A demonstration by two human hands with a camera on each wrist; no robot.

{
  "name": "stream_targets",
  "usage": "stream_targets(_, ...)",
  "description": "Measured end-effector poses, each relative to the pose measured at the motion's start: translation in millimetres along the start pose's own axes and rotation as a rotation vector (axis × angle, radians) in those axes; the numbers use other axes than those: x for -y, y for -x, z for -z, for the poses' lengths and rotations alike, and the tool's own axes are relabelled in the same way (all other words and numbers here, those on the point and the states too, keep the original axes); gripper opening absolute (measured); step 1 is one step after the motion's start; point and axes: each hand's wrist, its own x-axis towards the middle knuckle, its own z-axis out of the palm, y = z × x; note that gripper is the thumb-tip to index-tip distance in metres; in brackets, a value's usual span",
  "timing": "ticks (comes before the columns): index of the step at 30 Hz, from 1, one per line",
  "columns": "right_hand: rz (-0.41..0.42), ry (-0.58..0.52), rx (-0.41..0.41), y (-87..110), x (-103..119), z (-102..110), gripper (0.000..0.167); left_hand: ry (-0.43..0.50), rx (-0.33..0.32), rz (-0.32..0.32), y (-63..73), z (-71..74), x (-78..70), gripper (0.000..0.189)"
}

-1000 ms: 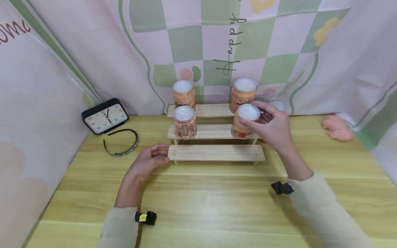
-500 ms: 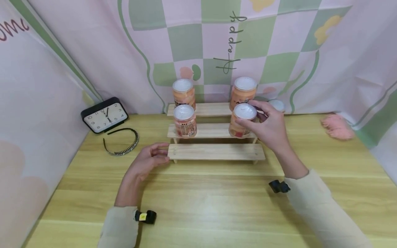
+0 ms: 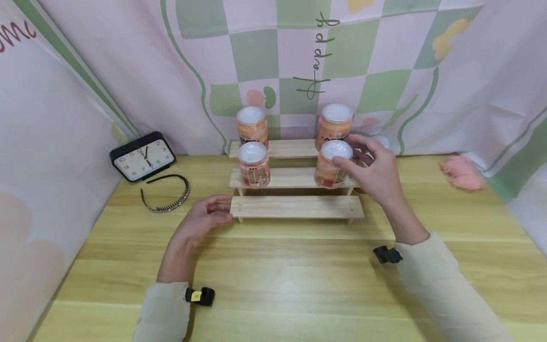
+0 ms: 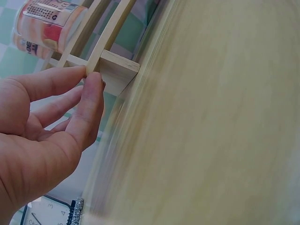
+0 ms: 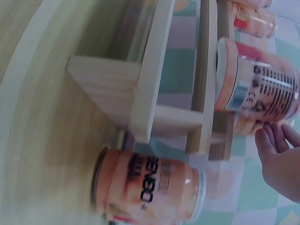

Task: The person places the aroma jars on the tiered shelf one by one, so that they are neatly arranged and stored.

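My left hand [image 3: 201, 221] pinches the left end of the lowest board of a three-step wooden display stand [image 3: 297, 207], thumb and fingertips at its edge in the left wrist view. My right hand [image 3: 380, 173] is beside a peach-coloured can [image 3: 326, 172] with a silvery lid, upright on the right of the middle step. In the right wrist view its loosely extended fingers [image 5: 266, 143] lie just off that can's side. A matching can [image 3: 255, 172] stands at the left of the middle step. On the top step stand a left can [image 3: 253, 130] and a right can [image 3: 333, 127].
Another can [image 5: 150, 187] stands on the table right of the stand, mostly behind my right hand in the head view. A black clock [image 3: 143, 156] and a toothed headband [image 3: 173, 205] lie at left. Pink fluffy cloth [image 3: 461, 172] is at right, against a checkered curtain [image 3: 299, 52].
The can by my right hand has shifted slightly left along the middle step. My right hand has since eased off it to the right. The left hand keeps its place.
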Motion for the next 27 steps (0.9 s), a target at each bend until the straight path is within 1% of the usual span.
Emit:
stream_targets(3, -0.013, -0.005, -0.031, -1.0, -6, 8, 0.047, 0.002, 0.002, -0.003, -0.3, 0.2, 0.0, 0.058)
stream_targets(6, -0.020, -0.001, -0.058, -2.6, -12, 15, 0.043, 0.005, 0.005, -0.004, -0.4, 0.4, -0.1, 0.059)
stream_targets(10, -0.043, 0.012, -0.088, -4.4, -21, 25, 0.044, 0.005, 0.006, -0.001, -0.2, 0.4, 0.1, 0.059)
stream_targets(13, -0.080, 0.043, -0.101, -4.7, -29, 32, 0.047, 0.001, 0.003, 0.002, 0.0, 0.0, 0.1, 0.058)
stream_targets(20, -0.136, 0.118, -0.099, -6.0, -48, 44, 0.053, -0.003, 0.000, -0.005, 0.1, -1.1, -0.2, 0.058)
stream_targets(23, -0.165, 0.152, -0.094, -7.0, -53, 49, 0.058, -0.006, 0.001, -0.007, 0.0, -1.0, -0.3, 0.058)
stream_targets(27, -0.204, 0.214, -0.068, -6.4, -55, 55, 0.063, -0.005, 0.002, -0.008, -0.3, -0.6, -0.4, 0.058)
